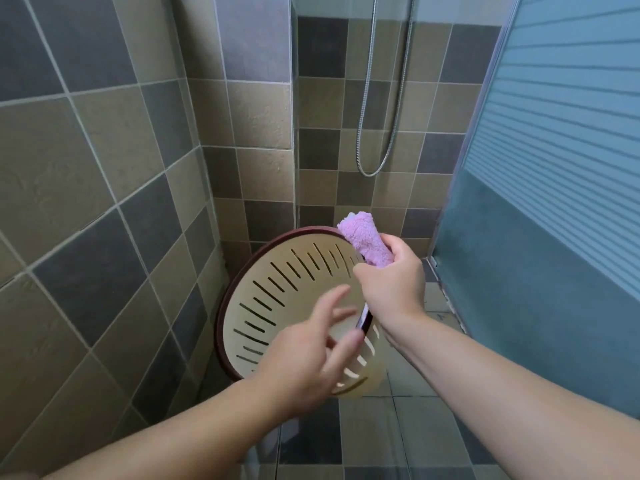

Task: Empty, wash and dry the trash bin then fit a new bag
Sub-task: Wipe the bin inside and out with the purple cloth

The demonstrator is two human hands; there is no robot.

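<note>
While the right hand (391,282) grips the pink cloth (362,239), left fingers (332,299) spread — blurred — over the bin (277,289).

Right hand (391,282) grips a rolled pink cloth (363,240), pressed at the far rim of the slotted beige trash bin (277,299). The bin has a dark red rim and is tilted, opening facing the camera. Left hand (308,358) is blurred, fingers spread in front of the bin's near side. Shower hose (367,133) hangs on the tiled wall (86,168).

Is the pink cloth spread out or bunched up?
Bunched up: the right hand grips the pink cloth as a thick roll against the bin.
</note>
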